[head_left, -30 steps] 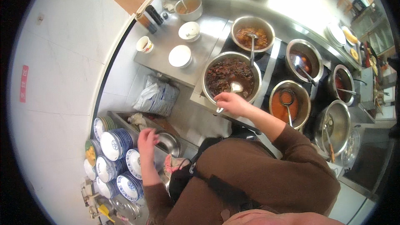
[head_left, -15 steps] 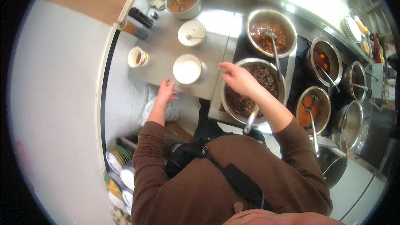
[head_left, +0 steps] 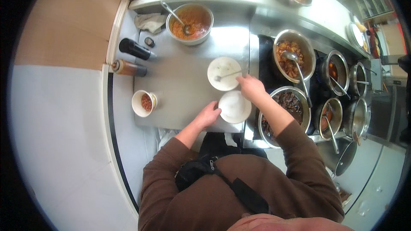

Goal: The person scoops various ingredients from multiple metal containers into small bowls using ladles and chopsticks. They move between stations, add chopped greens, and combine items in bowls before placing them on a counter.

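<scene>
A white bowl with pale white contents sits on the steel counter before me. At its left rim, my left hand has its thumb and fingers closed on the edge. Just beyond it stands a second white bowl with whitish contents and a small spoon leaning in it. My right hand comes over the first bowl from the right, its fingertips pinched at the spoon's handle end beside the second bowl's rim. Most of its fingers are hidden under the hand.
Right of the bowls, a cooktop carries several steel pots, including one of dark food and one of brown stew with a ladle. A pot of orange-red food stands at the back. A paper cup of reddish-brown pieces and bottles stand left.
My view has shifted. Both hands have come in to the bowls: the left, which was open, now grips the nearer bowl's rim, and the right has reached the spoon.
</scene>
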Tool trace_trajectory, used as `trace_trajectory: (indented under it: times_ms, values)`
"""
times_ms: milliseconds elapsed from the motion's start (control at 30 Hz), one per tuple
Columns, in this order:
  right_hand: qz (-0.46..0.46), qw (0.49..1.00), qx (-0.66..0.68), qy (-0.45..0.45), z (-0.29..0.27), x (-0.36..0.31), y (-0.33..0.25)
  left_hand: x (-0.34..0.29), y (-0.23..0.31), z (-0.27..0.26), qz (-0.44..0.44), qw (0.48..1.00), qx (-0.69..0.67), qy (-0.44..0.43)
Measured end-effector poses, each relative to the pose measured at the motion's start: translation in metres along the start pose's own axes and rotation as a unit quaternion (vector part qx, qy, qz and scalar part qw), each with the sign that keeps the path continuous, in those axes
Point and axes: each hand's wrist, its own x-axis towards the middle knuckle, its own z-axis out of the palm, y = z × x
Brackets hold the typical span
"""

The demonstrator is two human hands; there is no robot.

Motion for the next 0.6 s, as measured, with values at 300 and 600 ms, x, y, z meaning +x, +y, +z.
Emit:
trace_trajectory:
  times_ms: [300, 600]
  values:
    - [0.007, 0.995, 0.090, 0.048, -0.056, -0.066, 0.007, 0.066, 0.277, -0.151, 0.363, 0.852, 0.182, 0.331]
    - [0.019, 0.968, 0.247, 0.030, -0.076, -0.111, 0.014, 0.142, 0.413, -0.183, 0.234, 0.829, 0.304, 0.408]
